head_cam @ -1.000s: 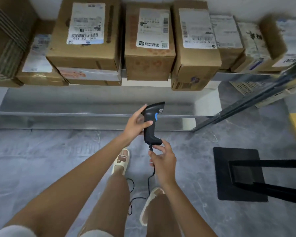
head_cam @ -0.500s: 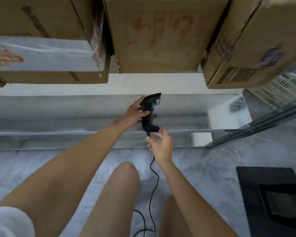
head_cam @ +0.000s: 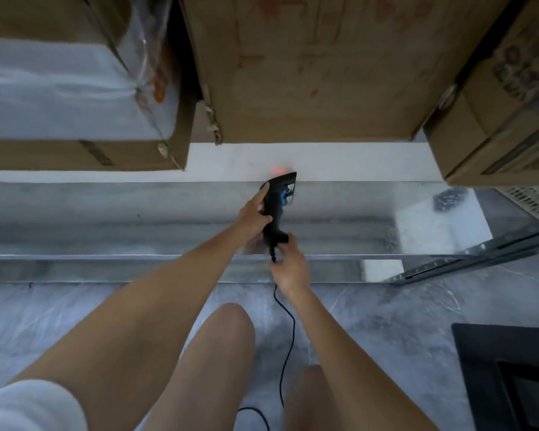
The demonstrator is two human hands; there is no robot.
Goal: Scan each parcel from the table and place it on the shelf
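Note:
My left hand [head_cam: 253, 214] grips the handle of a black barcode scanner [head_cam: 277, 206] with a blue trigger, held over the lower metal shelf [head_cam: 106, 219]. A red glow shows on the white shelf edge just above the scanner's head. My right hand [head_cam: 288, 265] pinches the scanner's black cable [head_cam: 288, 331] right below the handle. Cardboard parcels sit on the upper shelf above: a large brown box [head_cam: 308, 66] in the middle, a plastic-wrapped box [head_cam: 66, 88] at left, and a printed box [head_cam: 504, 113] at right.
The cable trails down to the grey floor between my legs. A black base and frame [head_cam: 507, 374] stand at lower right. A dark metal rail [head_cam: 479, 256] slants beside the shelf at right. A white perforated crate [head_cam: 532, 200] lies under the right box.
The view has closed in on the shelf and tilted down. Both hands carried the scanner forward over the lower shelf, and a red glow now shows above its head.

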